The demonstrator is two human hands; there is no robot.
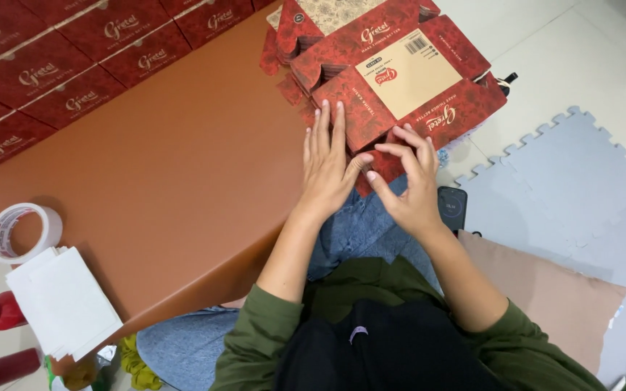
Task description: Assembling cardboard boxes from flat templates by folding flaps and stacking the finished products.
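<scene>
From above, looking down with the person, a low brown table (146,181) fills the left and middle of the view. It stands on a pale tiled floor (545,43), with grey foam puzzle mats (574,181) to the right and a tan cushion (545,289) just beside the person's knee. The middle of the tabletop is bare brown surface, the widest stretch of free room.

Along the far left edge runs a row of closed red boxes (59,65), set side by side. At the near left corner a roll of clear tape (19,232) lies flat, just beside a stack of white sheets (63,300) that overhangs the table's edge.

At the table's far right edge lies an unfolded red carton (400,80), printed side up with a tan label panel in its middle. Its long axis runs slantwise, from near the person up and to the right, and its right part juts past the table edge over the floor. More flat red cartons (298,36) are stacked under and behind it.

The left hand (327,163) lies flat, fingers straight and together, pressing the carton's near panel. The right hand (407,181) is close beside it, fingers curled and pinching the carton's near flap; the two thumbs almost meet. A dark phone (452,206) lies on the floor by the right wrist.
</scene>
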